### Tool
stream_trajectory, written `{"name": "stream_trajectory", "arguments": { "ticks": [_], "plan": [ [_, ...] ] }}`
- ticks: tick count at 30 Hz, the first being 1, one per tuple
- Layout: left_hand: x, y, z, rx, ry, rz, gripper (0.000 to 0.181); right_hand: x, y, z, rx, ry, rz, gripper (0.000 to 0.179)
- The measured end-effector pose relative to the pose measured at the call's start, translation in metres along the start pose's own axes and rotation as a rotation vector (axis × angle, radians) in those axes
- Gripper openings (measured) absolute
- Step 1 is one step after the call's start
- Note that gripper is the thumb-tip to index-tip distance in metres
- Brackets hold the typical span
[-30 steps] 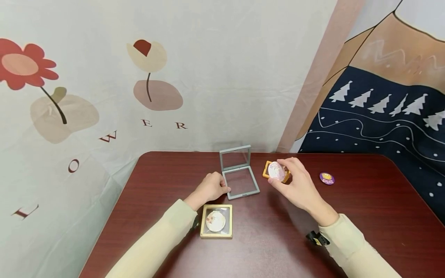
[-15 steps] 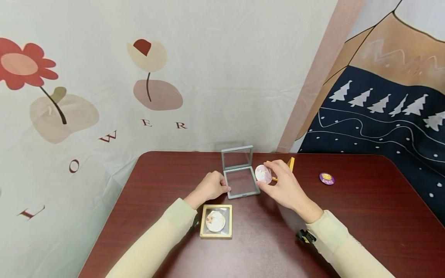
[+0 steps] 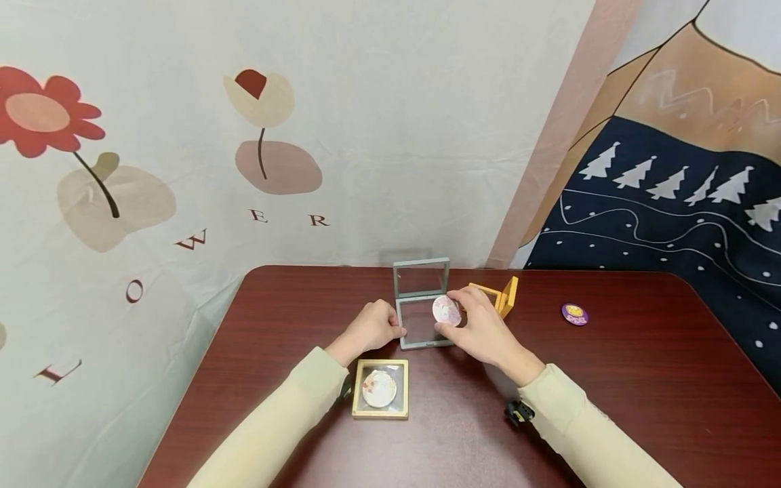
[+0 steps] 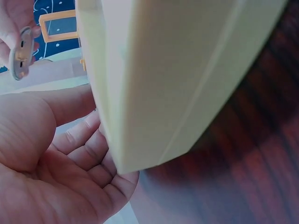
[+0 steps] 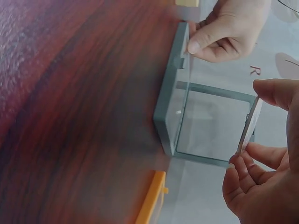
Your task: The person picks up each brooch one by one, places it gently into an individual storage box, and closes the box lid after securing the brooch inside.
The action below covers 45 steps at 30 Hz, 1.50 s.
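My right hand (image 3: 485, 335) pinches a round pinkish-white pin badge (image 3: 447, 310) by its edges. It holds the badge tilted above the lower half of a grey square display case (image 3: 427, 344). This case stands open, its lid upright at the back and a clear film in each half. At its left side my left hand (image 3: 369, 329) grips the rim with thumb and curled fingers. The right wrist view shows the badge (image 5: 250, 123) edge-on, apart from the film. A pin fitting is visible on the badge's back (image 4: 19, 58) in the left wrist view.
Nearer the front lies a shut gold display case (image 3: 380, 413) with a white round badge (image 3: 379, 388) inside. Behind my right hand stands a small open yellow case (image 3: 509, 297). Farther right on the brown table (image 3: 641, 352) lies a purple badge (image 3: 575, 314).
My right hand has carried the badge leftward from the yellow case to over the grey case. The grey case has shifted slightly right; my left hand stays on its rim.
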<state>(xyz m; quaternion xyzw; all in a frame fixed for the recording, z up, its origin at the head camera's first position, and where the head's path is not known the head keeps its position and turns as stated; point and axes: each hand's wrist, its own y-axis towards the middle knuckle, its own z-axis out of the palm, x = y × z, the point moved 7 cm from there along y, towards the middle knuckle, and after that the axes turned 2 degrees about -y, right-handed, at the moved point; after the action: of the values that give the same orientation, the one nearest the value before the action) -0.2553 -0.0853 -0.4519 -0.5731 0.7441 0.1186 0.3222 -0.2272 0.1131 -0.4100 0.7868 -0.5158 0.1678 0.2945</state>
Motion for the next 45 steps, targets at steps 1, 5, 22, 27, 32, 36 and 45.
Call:
{"name": "stream_trajectory", "arguments": {
  "ticks": [1, 5, 22, 27, 32, 36, 45],
  "plan": [
    [0.000, 0.000, 0.000, 0.000, 0.002, -0.001, 0.029, 0.000, 0.001, 0.002, 0.005, -0.002, -0.003, 0.057],
    [0.000, -0.001, -0.001, 0.006, 0.005, -0.001, 0.030, 0.000, 0.002, 0.009, 0.024, -0.010, 0.002, 0.059],
    [-0.003, -0.006, 0.004, 0.018, -0.018, 0.011, 0.030, 0.000, 0.008, 0.034, 0.110, -0.054, -0.006, 0.059],
    [-0.002, -0.006, 0.004, 0.004, -0.011, 0.008, 0.031, -0.003, 0.009, 0.043, 0.151, -0.077, -0.010, 0.057],
    [-0.001, -0.005, 0.003, -0.004, -0.007, 0.019, 0.029, -0.003, 0.010, 0.050, 0.187, -0.111, -0.031, 0.058],
    [0.000, -0.004, 0.003, 0.000, -0.012, 0.011, 0.028, -0.002, 0.010, 0.053, 0.205, -0.145, -0.047, 0.059],
    [0.000, -0.005, 0.001, 0.002, -0.018, 0.008, 0.028, 0.003, 0.011, 0.054, 0.200, -0.174, -0.080, 0.058]
  ]
}}
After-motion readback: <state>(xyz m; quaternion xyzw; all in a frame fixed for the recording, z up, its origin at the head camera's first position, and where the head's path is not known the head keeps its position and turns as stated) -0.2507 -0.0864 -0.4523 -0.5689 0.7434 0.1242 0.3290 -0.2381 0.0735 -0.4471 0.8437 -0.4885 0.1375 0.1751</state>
